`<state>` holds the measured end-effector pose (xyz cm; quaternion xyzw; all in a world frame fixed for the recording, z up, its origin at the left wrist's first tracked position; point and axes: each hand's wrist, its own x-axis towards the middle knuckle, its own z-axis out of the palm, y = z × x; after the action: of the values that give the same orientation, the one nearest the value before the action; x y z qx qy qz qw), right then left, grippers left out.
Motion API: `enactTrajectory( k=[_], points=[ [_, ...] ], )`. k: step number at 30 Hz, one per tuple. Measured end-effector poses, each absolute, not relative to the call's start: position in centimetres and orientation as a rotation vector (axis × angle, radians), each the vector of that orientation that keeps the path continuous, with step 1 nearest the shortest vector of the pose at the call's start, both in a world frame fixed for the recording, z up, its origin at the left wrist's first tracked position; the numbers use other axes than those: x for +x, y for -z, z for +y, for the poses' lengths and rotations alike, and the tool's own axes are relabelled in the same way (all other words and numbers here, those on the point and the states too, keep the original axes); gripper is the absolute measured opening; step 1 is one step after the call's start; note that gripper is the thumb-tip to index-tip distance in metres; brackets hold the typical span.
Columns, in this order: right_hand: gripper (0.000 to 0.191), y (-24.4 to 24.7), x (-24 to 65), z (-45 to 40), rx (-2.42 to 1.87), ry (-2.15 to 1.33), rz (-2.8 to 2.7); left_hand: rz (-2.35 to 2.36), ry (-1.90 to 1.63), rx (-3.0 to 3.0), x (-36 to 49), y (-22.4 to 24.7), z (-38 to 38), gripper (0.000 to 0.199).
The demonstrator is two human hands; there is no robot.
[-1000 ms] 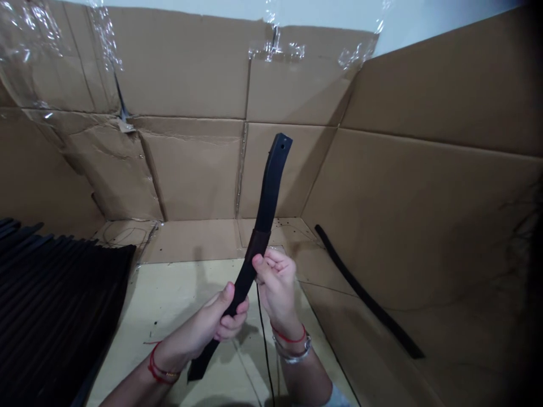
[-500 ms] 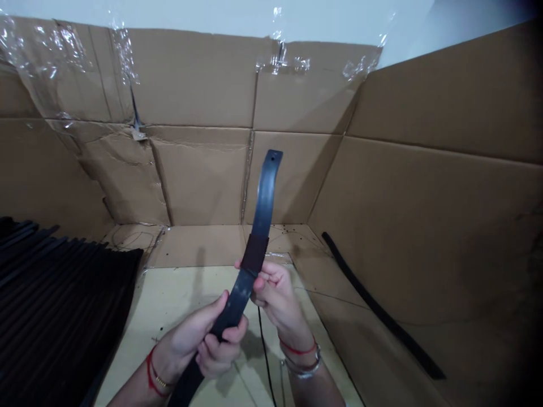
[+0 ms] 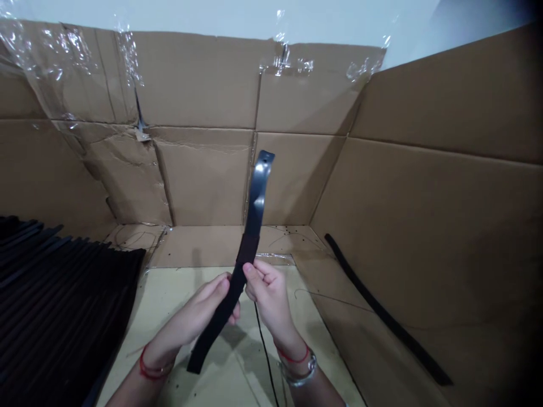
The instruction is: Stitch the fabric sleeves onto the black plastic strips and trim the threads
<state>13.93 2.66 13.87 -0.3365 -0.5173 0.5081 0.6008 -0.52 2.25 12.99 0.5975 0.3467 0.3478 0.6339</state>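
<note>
Over the pale board [image 3: 220, 362]: the person's two bare hands, close together, both clamped on one flexible black strip [image 3: 253, 226].

Left hand [image 3: 190, 316]: fingers curl around the strip's lower part, with the thumb on top; a red string [image 3: 150, 370] circles the wrist.

Right hand [image 3: 269, 299]: thumb and fingers pinch the strip just under its dark brown band [image 3: 247, 250], right beside the left hand; a red string [image 3: 292, 357] and a silver bracelet [image 3: 299, 373] sit on the wrist.

Black strip: held upright and slightly curved above the board's far part, its shiny upper end tilted up and bearing a small hole [image 3: 265, 161]; the lower end hangs toward the left, above the board and apart from it as far as can be told.

Left of the board: a large stack of black strips [image 3: 63, 305], laid side by side in overlapping rows.

Right of the board: a single black strip [image 3: 382, 311] leans along the foot of the cardboard wall [image 3: 436, 226].

On the board: a thin black cord [image 3: 265, 350] runs below the hands, toward the near edge.

Behind the board: cardboard sheets, creased and torn in places, joined with clear tape [image 3: 284, 65].
</note>
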Motion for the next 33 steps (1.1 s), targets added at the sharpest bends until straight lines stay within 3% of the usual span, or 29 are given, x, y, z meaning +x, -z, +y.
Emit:
enactTrajectory(
  k=[4,7,14,19,33],
  points=[
    [0.040,-14.2,12.9,1.3,-0.844,-1.333,-1.263,0.535,-0.721,1.003,-0.5,-12.5,3.0,0.051],
    [0.038,-14.7,12.9,1.0,-0.850,-1.243,-1.351,0.460,-0.700,0.885,-0.3,-11.9,3.0,0.046],
    [0.040,-14.7,13.5,1.4,-0.855,-1.011,-1.476,0.641,-0.805,1.030,-0.3,-11.5,2.7,0.055],
    [0.042,-14.5,13.6,0.6,-0.923,-1.038,-1.436,0.587,-0.611,0.978,0.5,-11.8,2.3,0.070],
    [0.039,-14.9,13.6,-0.3,-0.871,-1.036,-1.449,0.448,-0.570,0.920,0.7,-11.3,1.5,0.069]
  ],
)
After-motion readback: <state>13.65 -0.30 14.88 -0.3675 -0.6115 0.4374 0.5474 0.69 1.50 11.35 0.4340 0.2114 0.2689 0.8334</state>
